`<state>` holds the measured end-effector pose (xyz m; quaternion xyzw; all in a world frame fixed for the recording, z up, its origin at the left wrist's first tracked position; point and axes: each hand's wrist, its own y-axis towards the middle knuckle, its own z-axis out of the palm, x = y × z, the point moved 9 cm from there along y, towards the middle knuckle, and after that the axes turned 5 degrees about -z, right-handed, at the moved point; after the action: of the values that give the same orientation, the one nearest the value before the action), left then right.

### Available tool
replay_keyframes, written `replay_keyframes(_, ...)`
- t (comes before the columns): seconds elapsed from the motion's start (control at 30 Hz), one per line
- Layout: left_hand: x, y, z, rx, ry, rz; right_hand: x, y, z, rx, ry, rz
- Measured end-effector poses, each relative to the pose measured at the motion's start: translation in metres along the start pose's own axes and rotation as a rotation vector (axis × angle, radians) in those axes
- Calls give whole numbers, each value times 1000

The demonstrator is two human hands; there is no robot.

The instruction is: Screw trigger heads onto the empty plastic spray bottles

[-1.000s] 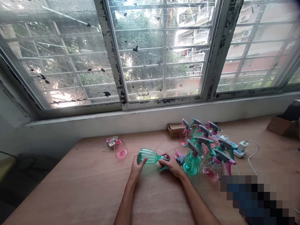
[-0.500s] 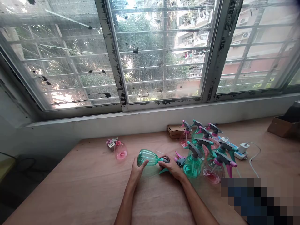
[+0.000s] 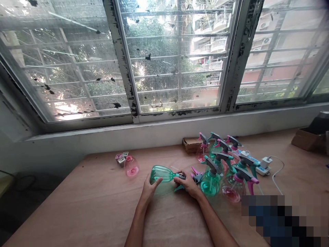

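Observation:
A green spray bottle [image 3: 161,174] lies on its side on the wooden table [image 3: 84,206], its base toward the left. My left hand [image 3: 149,188] is wrapped round the bottle's wide base. My right hand [image 3: 187,184] is closed on the grey and teal spray head [image 3: 181,177] at the bottle's neck. Both forearms reach in from the bottom edge.
Several upright green and pink spray bottles [image 3: 223,164] crowd the table right of my hands. A pink bottle without a head [image 3: 131,166] and small caps [image 3: 121,157] stand to the left. A cardboard box [image 3: 191,144], a power strip [image 3: 254,163] and a window are behind.
Both hands keep their hold on the green bottle. The view has shifted slightly; the bottle and hands stay in nearly the same spot.

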<state>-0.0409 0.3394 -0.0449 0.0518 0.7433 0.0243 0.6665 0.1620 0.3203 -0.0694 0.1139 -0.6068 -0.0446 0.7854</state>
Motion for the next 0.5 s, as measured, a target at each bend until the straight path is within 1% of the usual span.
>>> replay_keyframes(0.13, -7, -3, 3, 61, -14, 34, 0, 1, -2, -27, 19, -15)
replay_keyframes(0.2, -7, -3, 4, 70, -23, 38, 0, 1, -2, -26, 25, -15)
replay_keyframes(0.4, 3, 1, 0, -10, -19, -4, 0, 0, 1, 2, 9, 9)
replay_keyframes(0.5, 1, 1, 0, -13, -9, 3, 0, 0, 0, 0, 6, 6)
